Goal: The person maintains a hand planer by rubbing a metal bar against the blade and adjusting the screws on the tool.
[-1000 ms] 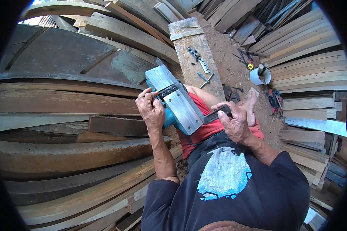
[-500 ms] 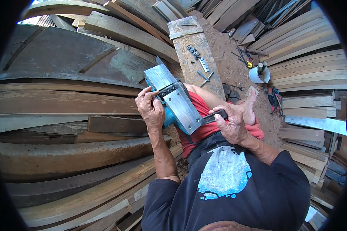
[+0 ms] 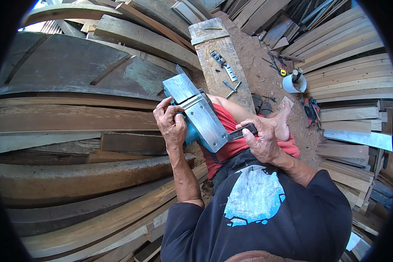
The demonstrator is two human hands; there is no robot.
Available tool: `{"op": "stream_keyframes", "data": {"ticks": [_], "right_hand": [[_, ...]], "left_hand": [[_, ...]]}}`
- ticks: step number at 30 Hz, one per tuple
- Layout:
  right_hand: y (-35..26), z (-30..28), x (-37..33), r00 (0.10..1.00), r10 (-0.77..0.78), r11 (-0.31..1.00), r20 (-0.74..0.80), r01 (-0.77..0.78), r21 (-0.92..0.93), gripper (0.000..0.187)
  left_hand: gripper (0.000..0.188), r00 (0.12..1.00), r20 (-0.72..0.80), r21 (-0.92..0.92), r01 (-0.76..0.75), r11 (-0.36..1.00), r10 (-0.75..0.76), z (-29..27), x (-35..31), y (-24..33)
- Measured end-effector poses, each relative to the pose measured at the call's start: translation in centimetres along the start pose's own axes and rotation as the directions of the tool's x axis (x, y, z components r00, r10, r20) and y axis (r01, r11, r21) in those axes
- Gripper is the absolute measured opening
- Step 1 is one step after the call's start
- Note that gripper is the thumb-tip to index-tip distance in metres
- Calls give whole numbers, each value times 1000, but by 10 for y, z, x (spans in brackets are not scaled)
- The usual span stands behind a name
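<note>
The left hand [image 3: 170,123] holds the side of an upturned blue power planer with a flat silver base [image 3: 203,121], and the right hand [image 3: 263,140] is wrapped around a thin black bar [image 3: 244,131]; I can't quite see if its tip touches the planer. The planer sits over red shorts [image 3: 222,156], near the left edge of a long, worn wooden plank [image 3: 210,48].

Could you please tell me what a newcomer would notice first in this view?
Probably the upturned planer at the centre, with the left hand on its side and the right hand holding a dark bar beside it. Beyond, small metal parts lie on a plank, and timber lines both sides.
</note>
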State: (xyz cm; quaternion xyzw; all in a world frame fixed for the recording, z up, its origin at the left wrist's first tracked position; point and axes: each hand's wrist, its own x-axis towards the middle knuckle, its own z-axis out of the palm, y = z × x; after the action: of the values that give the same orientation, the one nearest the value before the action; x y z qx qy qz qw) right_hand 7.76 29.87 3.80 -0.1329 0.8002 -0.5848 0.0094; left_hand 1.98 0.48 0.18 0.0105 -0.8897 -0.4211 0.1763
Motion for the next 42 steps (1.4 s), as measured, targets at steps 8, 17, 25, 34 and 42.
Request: {"op": "stream_keyframes", "data": {"ticks": [8,17,25,34,42], "right_hand": [[-2,-1,0,999,50,999,10,-50,12,18],[-3,-7,6,997,31,999,-65,-28,40,19],[-8,-2,4,999,40,999,17,-40,1,20],[-7,-1,0,1000,13,1000,4,-13,-4,18],[-10,-3,-1,999,46,999,10,-46,-8,18]], "left_hand": [[35,993,-108,250,76,965,-51,2,-4,9],[38,992,-103,185,90,979,-72,1,-3,3],[37,992,-94,172,95,980,-80,1,-2,1],[38,993,-86,171,96,981,-82,0,-3,-1],[38,992,-85,159,100,982,-88,1,-3,0]]}}
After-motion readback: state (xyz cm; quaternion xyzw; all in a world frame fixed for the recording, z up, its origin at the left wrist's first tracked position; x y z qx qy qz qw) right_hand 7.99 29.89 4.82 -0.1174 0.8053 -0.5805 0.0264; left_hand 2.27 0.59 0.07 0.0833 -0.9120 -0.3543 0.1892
